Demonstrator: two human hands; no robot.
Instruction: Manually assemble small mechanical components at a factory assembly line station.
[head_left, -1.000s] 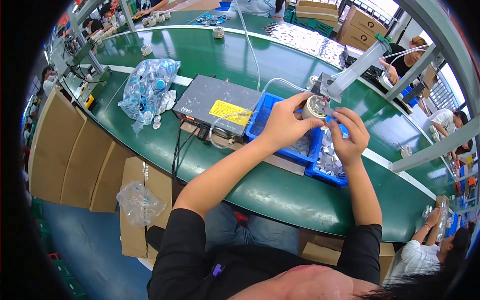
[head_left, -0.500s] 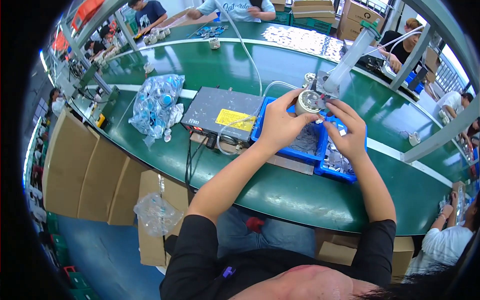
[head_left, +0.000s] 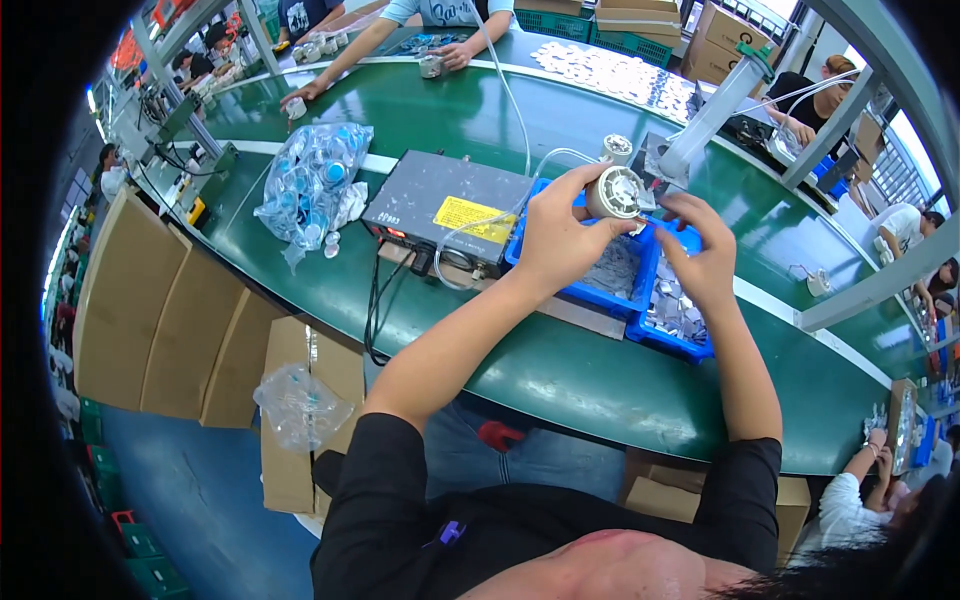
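Left hand (head_left: 563, 235) grips a round cream part (head_left: 617, 192) between thumb and fingers, raised at the far end of the trays; right hand (head_left: 700, 250) is half curled beside it — whether its fingertips pinch anything, I cannot tell. Largest is the green table (head_left: 560, 385), its near edge curving past the person's lap, with a wide strip of tabletop between that edge and the trays; a slanted grey post (head_left: 708, 118) bounds the space just beyond the hands. That surface is glossy, and blue floor (head_left: 190, 470) shows at lower left, near tall cardboard panels (head_left: 115, 290). Next comes a grey box (head_left: 420, 185) — left of the trays — then a clear bag (head_left: 318, 180), a blue tray (head_left: 600, 303), and another tray (head_left: 668, 342) holding small grey pieces (head_left: 668, 305).
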